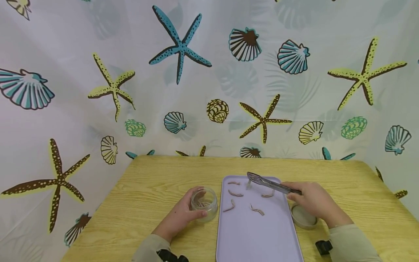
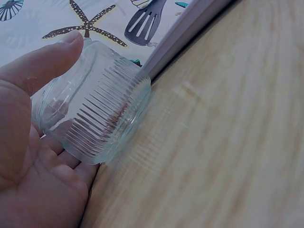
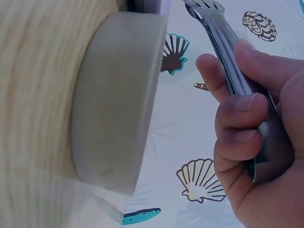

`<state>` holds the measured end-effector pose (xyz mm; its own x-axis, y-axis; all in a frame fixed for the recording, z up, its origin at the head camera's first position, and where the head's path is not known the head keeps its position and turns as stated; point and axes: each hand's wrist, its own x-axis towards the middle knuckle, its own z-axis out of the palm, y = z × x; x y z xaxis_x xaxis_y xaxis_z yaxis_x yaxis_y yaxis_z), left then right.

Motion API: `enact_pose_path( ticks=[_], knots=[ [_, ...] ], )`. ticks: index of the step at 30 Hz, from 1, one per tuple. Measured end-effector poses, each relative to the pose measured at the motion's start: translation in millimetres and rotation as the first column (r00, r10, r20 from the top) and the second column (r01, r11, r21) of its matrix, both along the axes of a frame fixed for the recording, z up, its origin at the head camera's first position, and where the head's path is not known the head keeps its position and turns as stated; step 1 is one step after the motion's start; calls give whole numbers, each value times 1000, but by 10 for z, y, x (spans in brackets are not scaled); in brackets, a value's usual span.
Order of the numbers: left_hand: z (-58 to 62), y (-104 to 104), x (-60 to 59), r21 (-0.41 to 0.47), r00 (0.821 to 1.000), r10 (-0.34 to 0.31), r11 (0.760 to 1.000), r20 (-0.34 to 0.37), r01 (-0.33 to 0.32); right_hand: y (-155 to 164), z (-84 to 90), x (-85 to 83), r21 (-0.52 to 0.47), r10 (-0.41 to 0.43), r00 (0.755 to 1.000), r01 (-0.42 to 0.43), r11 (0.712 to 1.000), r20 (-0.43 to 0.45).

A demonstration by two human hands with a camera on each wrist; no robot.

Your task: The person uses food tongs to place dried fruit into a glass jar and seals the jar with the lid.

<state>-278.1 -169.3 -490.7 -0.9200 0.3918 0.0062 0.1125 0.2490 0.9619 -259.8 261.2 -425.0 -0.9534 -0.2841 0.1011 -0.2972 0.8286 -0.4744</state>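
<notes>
While left hand (image 1: 183, 214) cups jar (image 1: 204, 203) | right hand (image 1: 314, 202) grips tongs (image 1: 271, 184) | jar contents blurred

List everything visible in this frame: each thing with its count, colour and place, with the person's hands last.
table: one, light wood, foreground
tray: one, lilac, table centre
worm-like pieces: about six, pinkish-brown, scattered on tray
glass jar: one, clear, left of tray
lid: one, grey-beige, right of tray
tongs: one pair, metal, over tray
backdrop: one, white with shells and starfish, behind table
left hand: holds jar
right hand: grips tongs
</notes>
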Motion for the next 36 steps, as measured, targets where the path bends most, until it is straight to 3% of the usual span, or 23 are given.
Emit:
enact_pose_path(
  ticks=[16, 23, 36],
  knots=[
    [-15, 4, 0, 11, 1000, 6, 1000, 8, -6, -73, 103, 55, -11, 38, 999, -39, 999, -30],
    [-20, 8, -6, 6, 1000, 21, 1000, 6, -21, -141, 190, 107, -52, 83, 994, -87, 995, -75],
    [-16, 20, -1, 12, 1000, 25, 1000, 15, -26, -373, 342, 218, -102, 167, 983, -175, 979, -77]
  ],
)
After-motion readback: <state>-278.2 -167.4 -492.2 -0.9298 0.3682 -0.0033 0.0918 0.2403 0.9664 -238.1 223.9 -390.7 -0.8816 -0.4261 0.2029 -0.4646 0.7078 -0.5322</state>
